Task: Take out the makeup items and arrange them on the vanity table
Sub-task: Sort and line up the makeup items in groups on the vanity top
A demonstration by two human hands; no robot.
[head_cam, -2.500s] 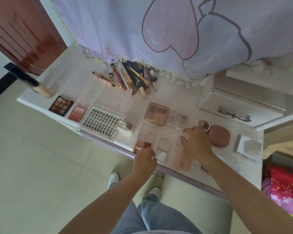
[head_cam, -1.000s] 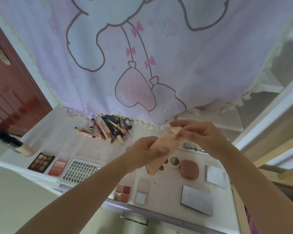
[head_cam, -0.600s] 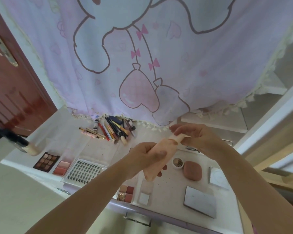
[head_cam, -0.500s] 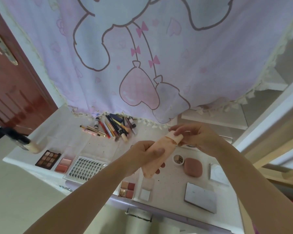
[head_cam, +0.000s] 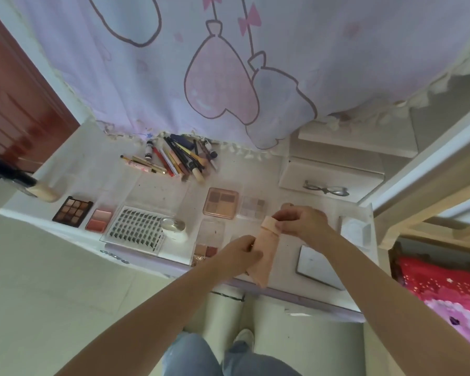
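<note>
A long peach-pink pouch (head_cam: 265, 253) hangs over the front of the white vanity table (head_cam: 98, 169). My left hand (head_cam: 240, 256) grips its lower half. My right hand (head_cam: 300, 221) pinches the flap at its top end. Laid out on the table are a dark eyeshadow palette (head_cam: 72, 211), a blush compact (head_cam: 99, 219), a lash tray (head_cam: 135, 230), a small round jar (head_cam: 173, 226), a peach palette (head_cam: 221, 203), a clear palette (head_cam: 251, 207) and a row of pencils and brushes (head_cam: 178, 158).
A pink curtain (head_cam: 228, 63) hangs over the back of the table. A drawer box with a bow handle (head_cam: 326, 189) stands at the right. A grey flat case (head_cam: 318, 263) lies near the front right. A bottle with a black cap (head_cam: 22, 183) lies at the left edge.
The pouch was picked up off the table with both hands and held high; now my view has tipped down and the pouch sits lower, near the table's front edge.
</note>
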